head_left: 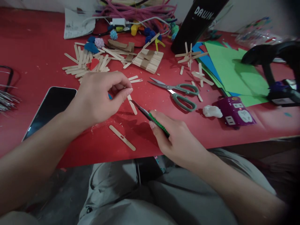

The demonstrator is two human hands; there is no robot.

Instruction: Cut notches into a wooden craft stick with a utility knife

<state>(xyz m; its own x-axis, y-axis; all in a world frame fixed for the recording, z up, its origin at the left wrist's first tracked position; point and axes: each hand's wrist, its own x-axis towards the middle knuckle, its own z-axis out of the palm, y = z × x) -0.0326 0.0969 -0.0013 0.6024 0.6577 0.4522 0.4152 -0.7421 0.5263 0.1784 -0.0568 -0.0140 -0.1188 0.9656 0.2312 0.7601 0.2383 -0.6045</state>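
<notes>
Between thumb and fingertips my left hand (100,97) pinches the upper end of a wooden craft stick (132,106), which slants down toward the table. My right hand (173,134) is closed around the green handle of a utility knife (156,122). The blade points up and left, with its tip right by the held stick; whether it touches I cannot tell. Below my hands lies another craft stick (122,137) with a small slot cut in its middle. Cut stick pieces (136,79) rest just beyond my left fingertips.
Scissors (178,90) lie open beyond my right hand. A phone (50,109) is beside my left forearm. Loose sticks (79,62) are heaped behind, near a stick panel (148,61). Coloured paper (234,72), a purple socket box (236,112) and a black cylinder (197,25) stand right.
</notes>
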